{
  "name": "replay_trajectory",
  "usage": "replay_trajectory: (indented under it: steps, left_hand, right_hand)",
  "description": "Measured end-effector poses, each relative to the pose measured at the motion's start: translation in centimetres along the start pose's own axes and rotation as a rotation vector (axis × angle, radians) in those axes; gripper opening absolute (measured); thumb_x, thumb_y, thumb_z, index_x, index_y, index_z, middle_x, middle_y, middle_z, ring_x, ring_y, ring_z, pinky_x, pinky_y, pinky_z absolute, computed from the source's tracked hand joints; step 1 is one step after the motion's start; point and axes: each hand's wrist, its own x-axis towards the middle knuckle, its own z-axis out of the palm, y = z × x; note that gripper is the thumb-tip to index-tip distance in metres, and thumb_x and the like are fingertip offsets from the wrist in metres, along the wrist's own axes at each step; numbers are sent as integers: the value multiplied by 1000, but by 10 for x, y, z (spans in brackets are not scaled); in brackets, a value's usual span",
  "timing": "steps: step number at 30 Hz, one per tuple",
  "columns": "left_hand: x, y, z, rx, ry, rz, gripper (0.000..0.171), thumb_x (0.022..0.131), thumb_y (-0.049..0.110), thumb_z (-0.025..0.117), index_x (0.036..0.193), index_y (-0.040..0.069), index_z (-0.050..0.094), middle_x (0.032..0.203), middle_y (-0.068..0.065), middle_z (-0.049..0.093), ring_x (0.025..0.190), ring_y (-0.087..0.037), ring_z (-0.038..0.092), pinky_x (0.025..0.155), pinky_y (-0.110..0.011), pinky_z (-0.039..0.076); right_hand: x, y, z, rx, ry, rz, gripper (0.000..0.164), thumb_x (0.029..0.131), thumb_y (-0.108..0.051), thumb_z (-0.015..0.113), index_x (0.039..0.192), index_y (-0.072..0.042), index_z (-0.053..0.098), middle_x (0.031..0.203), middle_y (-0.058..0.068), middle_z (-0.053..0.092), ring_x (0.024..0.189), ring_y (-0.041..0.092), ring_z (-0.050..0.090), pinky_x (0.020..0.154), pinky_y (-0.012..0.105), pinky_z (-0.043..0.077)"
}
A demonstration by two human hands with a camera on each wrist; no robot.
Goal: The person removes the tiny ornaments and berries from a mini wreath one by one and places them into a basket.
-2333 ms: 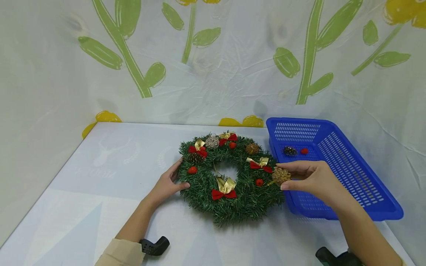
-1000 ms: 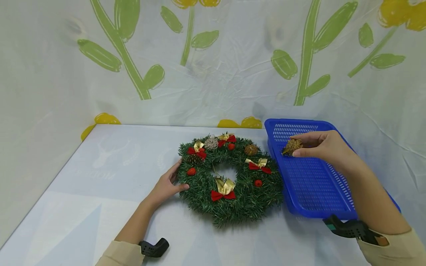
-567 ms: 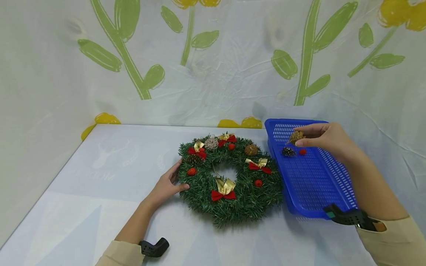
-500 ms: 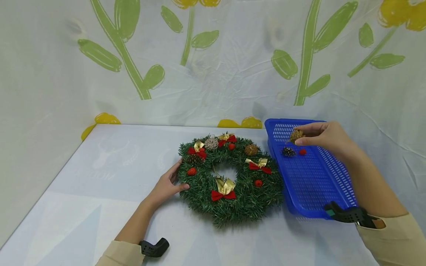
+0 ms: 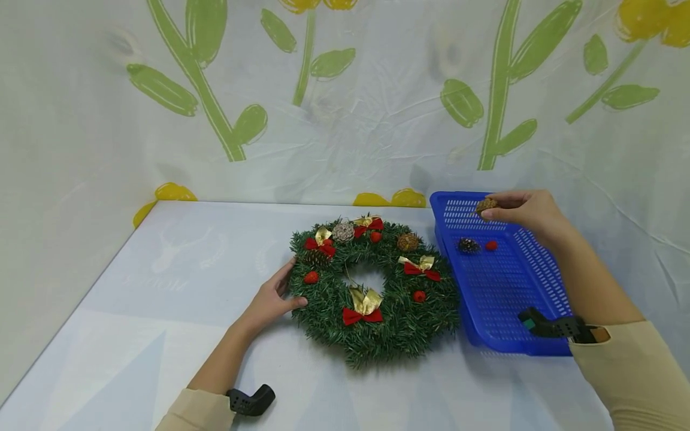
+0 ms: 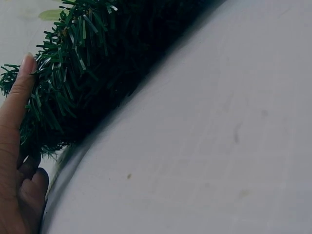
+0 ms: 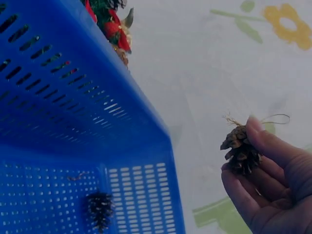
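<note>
Head view: the right hand (image 5: 533,215) pinches a golden-brown pine cone (image 5: 487,207) right of center in the frame, over the far end of the blue basket (image 5: 501,299). The wreath (image 5: 329,311) lies to the lower left of that hand, at the lower middle of the frame. The basket's left wall stands between cone and wreath. The left hand (image 5: 269,299) grips the wreath's left edge; the right hand is the nearer to its right side. A dark pine cone (image 5: 468,245) and a red berry (image 5: 491,245) lie in the basket, below the held cone in the frame.

Left wrist view: the thumb lies along the needles at upper left, with other fingers bent at lower left (their contact is partly hidden).

Right wrist view: the held cone is at right of the frame, clear of the basket rim. Its long axis runs roughly top to bottom, thumb at the upper end, a wire loop (image 7: 280,117) projecting rightward.
</note>
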Motion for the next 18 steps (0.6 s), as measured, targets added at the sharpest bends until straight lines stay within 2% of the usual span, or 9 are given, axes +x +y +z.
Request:
replay_trajectory:
  steps: [3, 5, 6, 9, 12, 15, 18]
  left_hand:
    - [0, 0, 0, 3, -1, 0, 96, 78, 33, 77, 152, 9, 20, 156, -18, 16, 141, -39, 19, 113, -47, 26]
    - [0, 0, 0, 5, -1, -2, 96, 78, 33, 77, 152, 10, 20, 156, -18, 16, 141, -39, 20, 113, -47, 26]
    - [0, 0, 0, 5, -1, -1, 96, 78, 32, 77, 152, 10, 20, 156, -18, 16, 141, -39, 20, 113, -47, 26]
    - [0, -1, 0, 7, -2, 0, 95, 79, 32, 76, 152, 10, 20, 156, -18, 16, 141, -39, 20, 113, -47, 27]
    - [0, -1, 0, 4, -6, -1, 95, 79, 32, 76, 152, 10, 20, 156, -18, 16, 141, -39, 20, 113, -47, 27]
    - [0, -1, 0, 2, -7, -6, 95, 79, 33, 77, 152, 10, 20, 157, -17, 15, 140, -39, 20, 113, -47, 27]
    - [0, -1, 0, 5, -5, -5, 95, 79, 33, 77, 152, 10, 20, 157, -17, 15, 141, -39, 20, 113, -47, 27]
  right_hand:
    - [3, 6, -3, 44, 9, 16, 61, 82, -36, 74, 133, -9, 54, 87, -31, 60, 104, 3, 49, 109, 52, 34]
    - [5, 9, -4, 63, 18, 30, 67, 83, -39, 73, 137, -8, 50, 87, -31, 58, 118, 16, 46, 110, 53, 32]
    - [6, 11, -5, 75, 33, 32, 62, 83, -39, 72, 135, -12, 52, 87, -30, 58, 117, 15, 47, 109, 47, 37]
    - [9, 17, -6, 131, 86, 38, 48, 81, -41, 72, 124, -23, 60, 87, -27, 58, 108, 8, 57, 95, 27, 51]
    - [11, 24, -8, 222, 144, 38, 18, 80, -36, 74, 97, -34, 66, 86, -25, 59, 80, -7, 61, 71, 11, 54]
    - [14, 31, -10, 270, 181, 49, 14, 79, -31, 76, 85, -37, 65, 82, -24, 60, 76, -7, 61, 69, 11, 54]
    - [17, 37, -11, 282, 214, 71, 15, 78, -30, 77, 87, -34, 66, 80, -23, 59, 75, -7, 60, 67, 10, 54]
